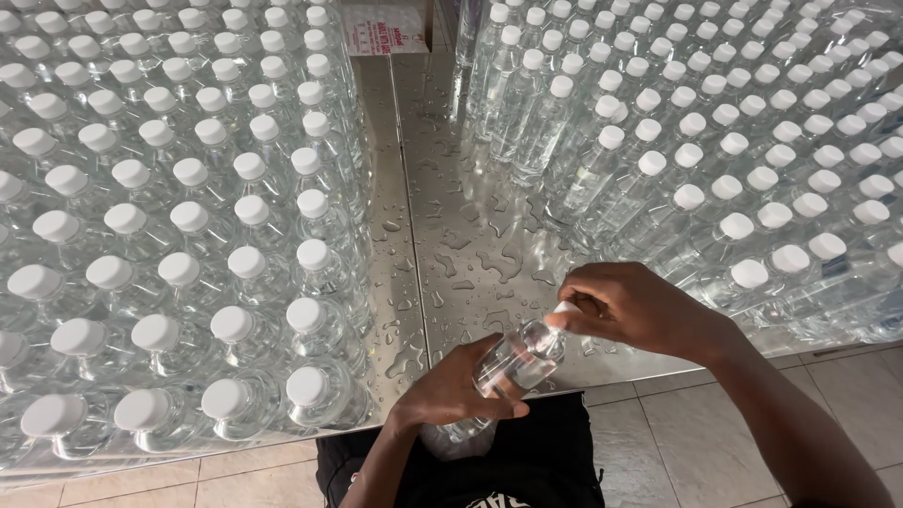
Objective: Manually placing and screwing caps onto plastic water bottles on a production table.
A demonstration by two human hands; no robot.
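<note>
My left hand (458,388) grips the body of a clear plastic water bottle (515,360), tilted over the near edge of the wet steel table (442,188). My right hand (632,308) closes its fingers on the bottle's white cap (567,308) at the neck. The bottle's lower end is hidden behind my left hand.
Several rows of clear capped bottles (188,216) fill the table's left side, and more capped bottles (743,150) crowd the right. A wet bare strip runs between them. A white and red box (381,28) sits at the far end. Tiled floor (696,433) lies below.
</note>
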